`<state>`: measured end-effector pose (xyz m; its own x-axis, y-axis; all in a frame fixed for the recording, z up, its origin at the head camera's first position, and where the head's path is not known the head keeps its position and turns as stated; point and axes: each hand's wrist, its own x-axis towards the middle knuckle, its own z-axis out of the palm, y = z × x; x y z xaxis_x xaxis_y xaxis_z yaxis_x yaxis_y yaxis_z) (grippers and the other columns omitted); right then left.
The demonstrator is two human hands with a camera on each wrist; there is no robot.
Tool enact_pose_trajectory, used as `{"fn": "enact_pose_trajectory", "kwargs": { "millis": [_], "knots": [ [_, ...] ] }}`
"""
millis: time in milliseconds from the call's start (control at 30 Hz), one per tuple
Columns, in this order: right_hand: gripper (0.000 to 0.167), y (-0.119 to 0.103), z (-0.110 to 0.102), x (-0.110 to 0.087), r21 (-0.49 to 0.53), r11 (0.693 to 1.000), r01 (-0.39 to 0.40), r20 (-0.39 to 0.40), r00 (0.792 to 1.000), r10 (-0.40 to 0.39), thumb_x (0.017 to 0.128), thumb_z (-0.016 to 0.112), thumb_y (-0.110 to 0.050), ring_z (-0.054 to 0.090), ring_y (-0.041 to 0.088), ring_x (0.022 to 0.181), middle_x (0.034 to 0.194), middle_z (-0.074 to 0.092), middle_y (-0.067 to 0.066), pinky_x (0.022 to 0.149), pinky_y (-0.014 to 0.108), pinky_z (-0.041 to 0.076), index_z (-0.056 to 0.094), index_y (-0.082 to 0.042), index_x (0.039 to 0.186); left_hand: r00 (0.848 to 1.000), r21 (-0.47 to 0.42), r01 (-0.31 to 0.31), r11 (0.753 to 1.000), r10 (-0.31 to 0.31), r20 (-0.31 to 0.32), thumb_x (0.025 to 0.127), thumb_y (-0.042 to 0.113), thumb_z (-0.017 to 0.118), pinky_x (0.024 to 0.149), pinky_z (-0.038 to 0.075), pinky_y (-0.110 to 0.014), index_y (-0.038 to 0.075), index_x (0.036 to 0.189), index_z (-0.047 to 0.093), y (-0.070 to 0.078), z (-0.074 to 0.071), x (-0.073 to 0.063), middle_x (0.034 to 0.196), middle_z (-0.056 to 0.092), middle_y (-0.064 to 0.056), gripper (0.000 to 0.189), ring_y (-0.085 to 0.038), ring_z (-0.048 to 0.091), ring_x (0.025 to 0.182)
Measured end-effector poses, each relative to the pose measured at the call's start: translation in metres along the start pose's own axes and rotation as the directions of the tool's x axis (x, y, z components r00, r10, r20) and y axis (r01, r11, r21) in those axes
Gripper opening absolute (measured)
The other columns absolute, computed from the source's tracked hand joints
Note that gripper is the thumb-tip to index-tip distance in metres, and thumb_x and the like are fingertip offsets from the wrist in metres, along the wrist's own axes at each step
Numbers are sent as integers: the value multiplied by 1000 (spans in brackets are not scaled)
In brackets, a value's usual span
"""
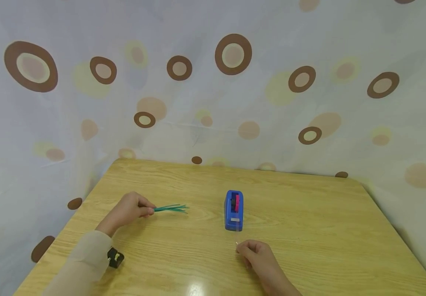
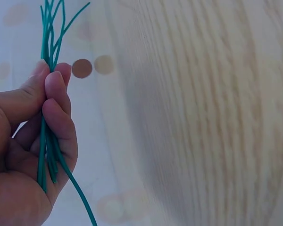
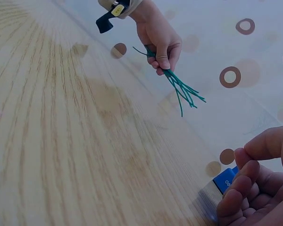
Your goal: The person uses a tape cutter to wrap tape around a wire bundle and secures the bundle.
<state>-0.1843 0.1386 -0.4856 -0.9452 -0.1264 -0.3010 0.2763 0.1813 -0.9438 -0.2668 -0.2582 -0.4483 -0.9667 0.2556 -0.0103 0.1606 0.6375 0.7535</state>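
My left hand (image 1: 133, 209) pinches a bundle of thin green wires (image 1: 172, 208) between thumb and fingers, above the table's left half. In the left wrist view the wires (image 2: 52, 42) fan out past the fingertips, and their other ends run across the palm. My right hand (image 1: 259, 259) is in front of a blue tape dispenser (image 1: 233, 222), which carries a roll with a pink core (image 1: 237, 203). A faint strip of clear tape (image 1: 236, 235) stretches from the dispenser to the right thumb and forefinger, which pinch its end. In the right wrist view the right hand (image 3: 259, 188) partly hides the dispenser (image 3: 225, 179).
Both hands are over a light wood-grain table (image 1: 309, 230). Behind it and at its sides hangs a pale curtain (image 1: 198, 94) with brown rings and dots. A black wrist mount (image 1: 115, 257) sticks out by the left sleeve (image 1: 87, 259).
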Motion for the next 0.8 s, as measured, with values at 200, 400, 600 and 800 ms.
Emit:
{"fn": "enact_pose_trajectory", "kwargs": {
  "millis": [200,400,600,800],
  "knots": [
    [25,1,0,1,11,1000,12,0,1000,-12,98,61,-20,45,18,68,64,46,0,67,30,39,67,4,94,999,-24,23,999,-23,-22,91,8,71,68,55,-35,3,97,78,6,1,-2,83,72,-6,11,-19,67,74],
    [25,1,0,0,23,999,26,8,1000,-26,98,61,-19,45,17,68,64,46,0,66,29,40,67,5,94,997,-81,49,995,-54,-62,91,8,70,68,54,-37,3,98,78,11,8,-3,82,72,-9,11,-19,65,73],
    [26,1,0,-1,32,999,26,8,1000,-26,98,61,-20,45,17,67,64,45,-1,66,29,40,68,5,96,998,-125,26,992,-33,-52,90,10,72,64,52,-37,2,97,78,21,16,-6,80,71,-10,12,-21,64,72],
    [25,1,0,-1,44,999,27,4,1000,-27,97,62,-20,44,17,66,62,44,-1,67,29,40,68,5,95,999,-164,-23,986,19,-26,90,11,73,66,54,-42,0,97,78,29,24,-6,80,71,-14,13,-25,65,72]
  ]
}}
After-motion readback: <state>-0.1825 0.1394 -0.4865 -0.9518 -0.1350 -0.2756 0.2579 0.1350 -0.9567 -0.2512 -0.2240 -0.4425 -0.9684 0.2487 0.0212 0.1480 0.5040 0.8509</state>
